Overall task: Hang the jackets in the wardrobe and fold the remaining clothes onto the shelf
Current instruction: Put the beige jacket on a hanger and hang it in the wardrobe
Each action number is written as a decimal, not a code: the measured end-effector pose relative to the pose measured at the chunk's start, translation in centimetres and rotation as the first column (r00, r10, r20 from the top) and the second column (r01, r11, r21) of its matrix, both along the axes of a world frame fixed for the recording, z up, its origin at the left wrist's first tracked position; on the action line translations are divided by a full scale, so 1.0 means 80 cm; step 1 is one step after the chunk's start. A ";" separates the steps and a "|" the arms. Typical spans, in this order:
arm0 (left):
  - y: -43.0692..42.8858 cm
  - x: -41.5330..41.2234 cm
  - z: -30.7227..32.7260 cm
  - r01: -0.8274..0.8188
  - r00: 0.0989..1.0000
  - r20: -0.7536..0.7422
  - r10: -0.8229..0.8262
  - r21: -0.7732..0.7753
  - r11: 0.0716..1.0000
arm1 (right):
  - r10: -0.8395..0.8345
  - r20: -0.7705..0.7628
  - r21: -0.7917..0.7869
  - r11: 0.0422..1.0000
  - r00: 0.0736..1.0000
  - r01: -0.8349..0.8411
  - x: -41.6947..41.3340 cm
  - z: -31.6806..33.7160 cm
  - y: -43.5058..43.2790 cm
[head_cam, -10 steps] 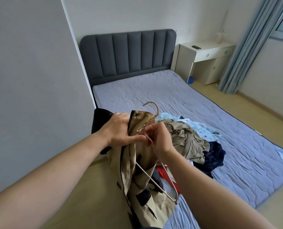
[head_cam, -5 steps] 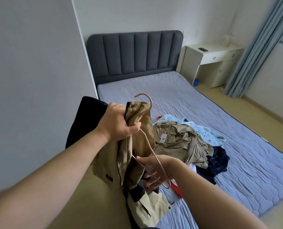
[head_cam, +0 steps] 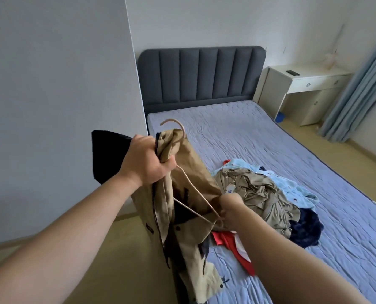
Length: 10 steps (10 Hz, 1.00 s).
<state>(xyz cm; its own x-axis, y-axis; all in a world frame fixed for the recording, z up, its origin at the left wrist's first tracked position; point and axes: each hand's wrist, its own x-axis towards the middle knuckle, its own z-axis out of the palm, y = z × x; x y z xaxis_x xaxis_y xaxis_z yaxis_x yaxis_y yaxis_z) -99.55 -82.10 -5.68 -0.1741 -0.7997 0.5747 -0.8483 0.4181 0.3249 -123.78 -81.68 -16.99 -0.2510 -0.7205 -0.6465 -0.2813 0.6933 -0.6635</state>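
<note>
Status: the tan jacket [head_cam: 196, 172] is held in the air at the near-left edge of the bed [head_cam: 270, 139], over the floor [head_cam: 117, 249]. It hangs down to the lower frame edge.

Left hand [head_cam: 147, 160]: the grip is closed tight round the bunched collar of the tan jacket, at the neck of the hanger [head_cam: 192, 186]. The hanger hook stands up above the fist. A black garment [head_cam: 108, 154] shows behind this hand and wrist; it cannot be told whether it belongs to the tan jacket.

Right hand [head_cam: 228, 206]: it sits lower and to the right, at the lower corner of the hanger where the thin bars meet. The grip is narrow, curled at that corner. The fingertips face away from the camera, so it cannot be told whether they also catch cloth. The hanger bars run diagonally from the left hand down to the right hand, across the open front of the tan jacket.

Remaining clothes: a pile lies on the bed just beyond the right hand.
- khaki garment [head_cam: 255, 194], on top, with a small tag
- light blue garment [head_cam: 292, 185], behind it
- navy garment [head_cam: 307, 231], on the right
- red garment [head_cam: 233, 240], on the near side, beside the jacket hem

Surroundings: a grey padded headboard [head_cam: 202, 75] stands at the far end of the bed. A white worktop [head_cam: 303, 84] beside it carries a small dark remote [head_cam: 292, 72]. A blue curtain [head_cam: 358, 84] hangs at the right.
</note>
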 end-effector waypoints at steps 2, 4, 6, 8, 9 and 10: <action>-0.006 0.016 -0.001 -0.187 0.982 -0.020 0.187 -0.058 0.981 | -0.039 -0.408 -0.441 0.883 0.912 -0.160 -0.015 0.057 -0.040; -0.015 0.039 0.021 -0.323 0.943 -0.105 0.314 -0.075 0.943 | 0.176 -0.454 -0.627 0.634 0.874 -0.453 -0.019 0.100 -0.057; -0.012 0.049 0.043 -0.345 0.931 -0.175 0.322 -0.124 0.930 | 0.293 -0.722 -0.325 0.657 0.627 -0.680 -0.044 0.103 -0.074; -0.003 0.058 0.050 -0.346 0.928 -0.206 0.311 -0.165 0.924 | 0.196 -0.742 -0.233 0.821 0.641 -0.521 -0.051 0.094 -0.078; 0.003 0.057 0.048 -0.349 0.929 -0.198 0.314 -0.180 0.920 | 0.278 -0.748 -0.176 0.792 0.603 -0.584 -0.030 0.081 -0.076; 0.008 0.063 0.047 -0.361 0.926 -0.188 0.328 -0.185 0.914 | 0.367 -0.683 -0.134 0.787 0.631 -0.603 -0.009 0.063 -0.064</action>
<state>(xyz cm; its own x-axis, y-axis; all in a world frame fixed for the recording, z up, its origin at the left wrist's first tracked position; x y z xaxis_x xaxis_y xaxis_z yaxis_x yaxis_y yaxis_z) -94.51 -81.48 -1.95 0.1915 -0.6507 0.7348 -0.9003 0.1816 0.3955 -124.47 -86.82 -11.94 -0.0396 -0.9797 -0.1963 -0.9192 0.1127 -0.3774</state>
